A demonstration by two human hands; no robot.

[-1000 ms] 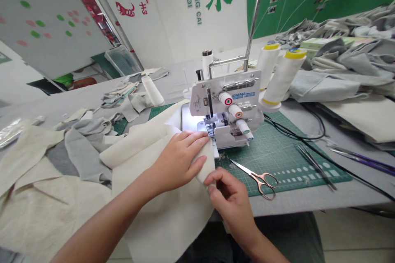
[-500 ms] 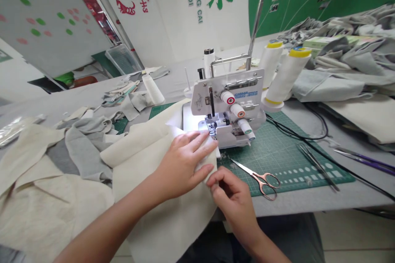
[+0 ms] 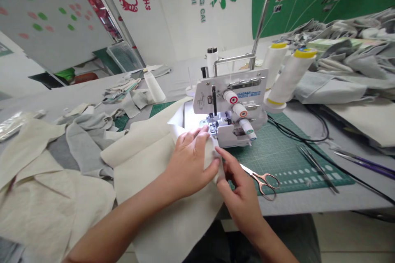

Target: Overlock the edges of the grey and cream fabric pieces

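My left hand lies on a cream fabric piece, fingers pressing its edge just in front of the presser foot of a white overlock sewing machine. My right hand pinches the same fabric edge from the right, fingertips close to the machine's front. The cloth drapes over the table edge toward my lap.
Rose-gold scissors lie on the green cutting mat right of my hands. Tweezers and a black cable lie farther right. Two white thread cones stand behind the machine. Grey and cream fabric scraps pile at left, more cloth at right.
Both hands have slid the fabric edge forward toward the presser foot. My right hand moved up from the table edge to beside the machine.
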